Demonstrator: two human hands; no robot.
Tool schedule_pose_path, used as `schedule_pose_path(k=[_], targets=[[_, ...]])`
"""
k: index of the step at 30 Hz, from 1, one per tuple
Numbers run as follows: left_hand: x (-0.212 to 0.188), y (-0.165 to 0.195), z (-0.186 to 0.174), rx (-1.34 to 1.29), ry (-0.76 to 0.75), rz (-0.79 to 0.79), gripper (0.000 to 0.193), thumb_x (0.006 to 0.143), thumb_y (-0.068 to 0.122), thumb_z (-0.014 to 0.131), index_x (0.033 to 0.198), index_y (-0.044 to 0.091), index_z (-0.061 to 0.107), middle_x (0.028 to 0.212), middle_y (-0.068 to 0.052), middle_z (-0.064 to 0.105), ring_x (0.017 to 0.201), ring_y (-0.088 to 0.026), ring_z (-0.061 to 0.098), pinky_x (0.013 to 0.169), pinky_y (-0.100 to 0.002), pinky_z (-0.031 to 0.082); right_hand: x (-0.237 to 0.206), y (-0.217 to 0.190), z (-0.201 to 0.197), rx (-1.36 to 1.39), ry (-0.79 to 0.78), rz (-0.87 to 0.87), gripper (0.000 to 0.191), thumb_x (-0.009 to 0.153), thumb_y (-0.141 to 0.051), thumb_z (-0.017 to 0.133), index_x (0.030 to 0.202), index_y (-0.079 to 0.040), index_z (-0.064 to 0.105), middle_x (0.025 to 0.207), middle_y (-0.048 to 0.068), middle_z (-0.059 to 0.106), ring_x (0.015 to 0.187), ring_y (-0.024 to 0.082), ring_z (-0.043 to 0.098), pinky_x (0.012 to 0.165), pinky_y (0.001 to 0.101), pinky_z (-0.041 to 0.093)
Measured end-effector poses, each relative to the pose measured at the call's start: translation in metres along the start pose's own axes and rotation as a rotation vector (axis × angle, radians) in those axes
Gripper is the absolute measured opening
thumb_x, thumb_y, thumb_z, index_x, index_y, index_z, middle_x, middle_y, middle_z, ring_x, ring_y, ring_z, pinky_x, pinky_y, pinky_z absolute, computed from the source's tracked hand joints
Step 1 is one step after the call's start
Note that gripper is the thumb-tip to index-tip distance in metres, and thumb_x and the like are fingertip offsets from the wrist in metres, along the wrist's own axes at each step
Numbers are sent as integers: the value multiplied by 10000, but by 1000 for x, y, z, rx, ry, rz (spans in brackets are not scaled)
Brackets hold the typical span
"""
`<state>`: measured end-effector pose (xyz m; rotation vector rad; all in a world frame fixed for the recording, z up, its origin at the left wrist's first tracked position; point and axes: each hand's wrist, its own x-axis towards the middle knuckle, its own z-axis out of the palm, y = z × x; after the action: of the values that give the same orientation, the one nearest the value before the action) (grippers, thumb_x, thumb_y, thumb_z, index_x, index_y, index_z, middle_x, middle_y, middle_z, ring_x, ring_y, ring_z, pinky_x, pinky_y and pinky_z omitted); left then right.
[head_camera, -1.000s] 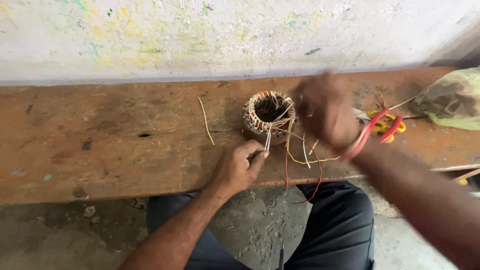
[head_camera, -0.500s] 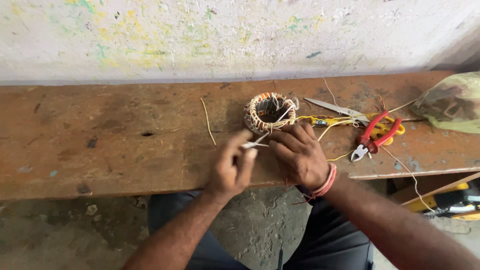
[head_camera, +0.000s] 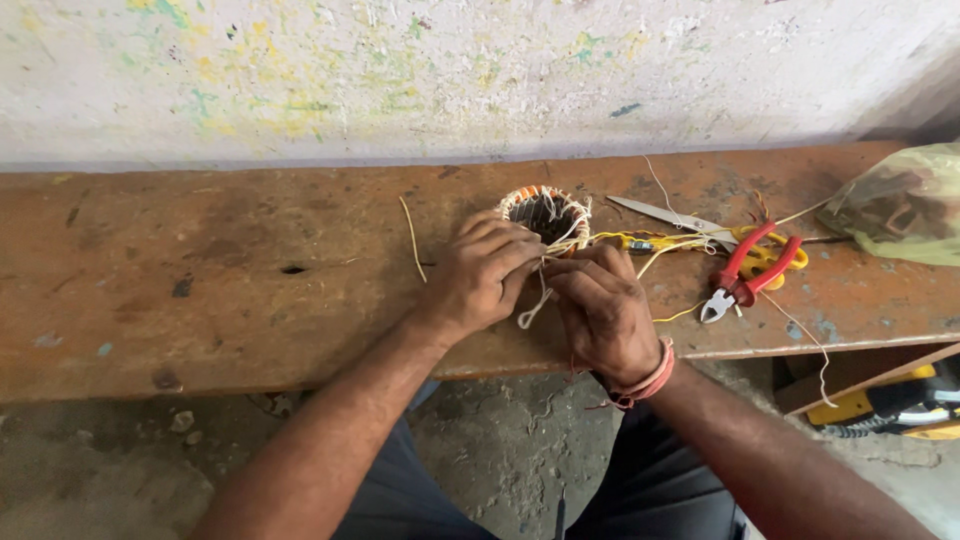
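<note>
The round wire-wound coil (head_camera: 545, 212) shows orange and cream windings around a dark core, on a rusty brown wooden worktop (head_camera: 200, 290). The red-handled pliers (head_camera: 745, 275) lie over yellow-handled scissors (head_camera: 680, 228). The wall (head_camera: 400, 70) is off-white, flecked yellow and green.

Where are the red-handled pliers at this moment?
In the head view, the red-handled pliers lie on the wooden bench, right of the right hand, overlapping the yellow-handled scissors.

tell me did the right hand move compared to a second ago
Yes. The right hand came down from beside the round wire coil to the bench's near edge, meeting the left hand.
</note>
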<state>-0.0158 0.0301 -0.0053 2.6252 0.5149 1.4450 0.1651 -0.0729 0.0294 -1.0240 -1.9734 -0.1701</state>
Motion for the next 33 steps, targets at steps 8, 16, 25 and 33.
schedule_pose_path(k=[8, 16, 25, 33], targets=[[5, -11, 8, -138, -41, -224, 100, 824, 121, 832, 901, 129, 768, 959, -30, 751, 1078, -220, 636, 1108, -490, 385, -3, 13, -3, 252, -46, 346, 160, 879, 25, 713, 1021, -47, 718, 1005, 91, 737, 967, 202, 660, 833, 321, 544], [9, -20, 4, -285, -122, -355, 116, 828, 129, 812, 940, 127, 778, 1018, -54, 734, 1092, -239, 632, 987, -412, 492, -6, 13, 9, 260, -83, 461, 172, 866, 16, 701, 1025, -30, 748, 925, 122, 707, 891, 295, 616, 814, 419, 468], [7, -24, -1, -405, -112, -342, 237, 920, 262, 760, 1102, 110, 769, 1117, -76, 708, 1121, -216, 633, 997, -388, 502, -5, 11, 3, -219, -168, -211, 290, 712, -155, 710, 976, -38, 677, 1220, 120, 697, 1125, 304, 604, 1001, 478, 407], [2, -22, 12, -273, -97, -211, 211, 948, 317, 762, 996, 111, 772, 1041, -41, 766, 1140, -223, 637, 1043, -415, 490, -3, 7, -1, -229, -190, -236, 334, 743, -200, 722, 1033, -37, 693, 1232, 121, 702, 1128, 292, 610, 1002, 472, 411]])
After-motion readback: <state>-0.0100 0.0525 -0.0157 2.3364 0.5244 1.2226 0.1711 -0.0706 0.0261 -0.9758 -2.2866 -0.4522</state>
